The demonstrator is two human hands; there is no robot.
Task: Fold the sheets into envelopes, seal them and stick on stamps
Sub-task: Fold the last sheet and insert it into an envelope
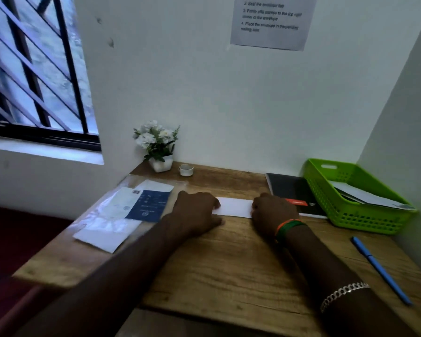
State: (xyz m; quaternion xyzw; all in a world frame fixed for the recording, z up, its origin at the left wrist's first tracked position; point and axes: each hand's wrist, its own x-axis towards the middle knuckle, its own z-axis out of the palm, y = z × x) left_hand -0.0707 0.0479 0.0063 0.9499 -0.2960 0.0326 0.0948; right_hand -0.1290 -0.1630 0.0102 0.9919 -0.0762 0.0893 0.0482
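A white folded sheet (235, 207) lies flat on the wooden desk (229, 263), in the middle toward the back. My left hand (197, 212) presses down on its left end, fingers curled over the paper. My right hand (272, 214) presses on its right end, knuckles up. Both ends of the sheet are hidden under the hands. Whether the fingers pinch the paper or only press on it cannot be made out. A clear plastic pack of white envelopes (112, 215) with a blue card (148, 205) on it lies to the left.
A green plastic basket (350, 215) holding papers stands at the right, against the side wall. A black notebook (292, 193) lies beside it. A blue pen (379, 268) rests near the right edge. A small flower pot (159, 147) and a white cup (186, 170) stand at the back.
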